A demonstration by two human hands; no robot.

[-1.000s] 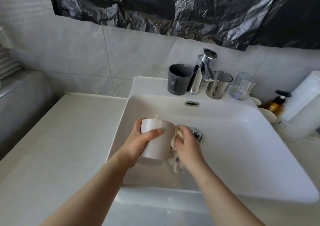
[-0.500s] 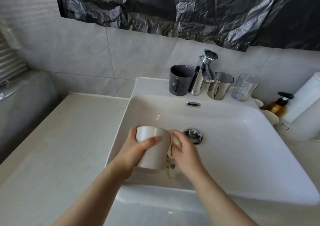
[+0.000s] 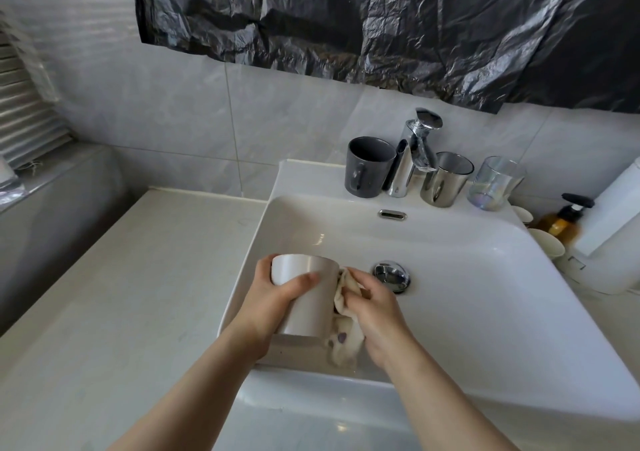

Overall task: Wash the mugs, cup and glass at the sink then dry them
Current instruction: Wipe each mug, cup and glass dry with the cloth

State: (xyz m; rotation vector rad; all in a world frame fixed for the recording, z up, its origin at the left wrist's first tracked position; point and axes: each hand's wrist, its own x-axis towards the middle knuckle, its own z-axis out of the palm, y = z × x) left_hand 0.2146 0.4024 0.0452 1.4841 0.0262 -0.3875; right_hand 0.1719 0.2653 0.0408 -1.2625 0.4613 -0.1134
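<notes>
Both hands and the mug have drawn back toward the person's body over the last second, so the drain plug (image 3: 391, 276), half hidden by the right hand before, now shows in full.

From the head camera, the left hand (image 3: 273, 298) wraps round the white mug (image 3: 308, 308), thumb across its near side and fingers behind. It holds the mug low inside the sink (image 3: 485, 295), over the near left part of the basin. The mug seems to be tipped with its closed base upward, probably so that water drains off. The right hand (image 3: 377, 312) is curled round a pale cloth (image 3: 343, 343) and presses it against the mug's right side, where the handle would be; the handle itself is hidden. I judge this to be wiping or drying of that mug, kept over the basin so that drips fall in.

No water shows at the tap (image 3: 415, 153). Beside it on the back ledge stand the dark grey mug (image 3: 369, 172) on its left, and the steel cup (image 3: 445, 179) and the glass (image 3: 495, 184) on its right. All three are upright, out of the way and near at hand for their turn. A soap bottle (image 3: 561, 224) stands further right, and the tabletop (image 3: 121, 295) stretches away to the left.
</notes>
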